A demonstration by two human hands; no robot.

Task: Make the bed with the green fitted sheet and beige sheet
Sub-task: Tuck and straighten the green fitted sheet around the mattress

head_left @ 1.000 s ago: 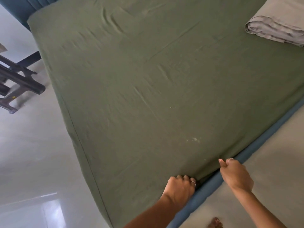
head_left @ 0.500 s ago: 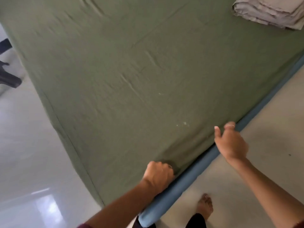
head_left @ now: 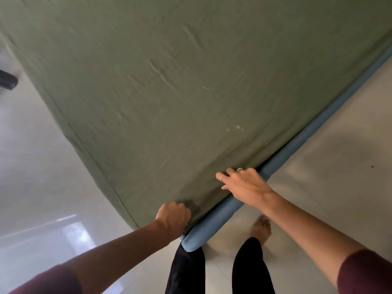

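The green sheet (head_left: 169, 85) lies stretched over the bed, creased faintly across the middle, with pale specks near its near edge; the left hand (head_left: 172, 216) is clenched on a bunch of the sheet at the bed's near corner, just above the blue frame (head_left: 212, 225); the right hand (head_left: 244, 184) rests on the same edge a little further along, fingers relaxed and spread, grasping nothing, rings on two fingers; the frame's padded rail runs along that edge beside pale floor (head_left: 318, 177); a bare foot (head_left: 262, 228) stands close by it; a dark object (head_left: 7, 81) shows at the far left.
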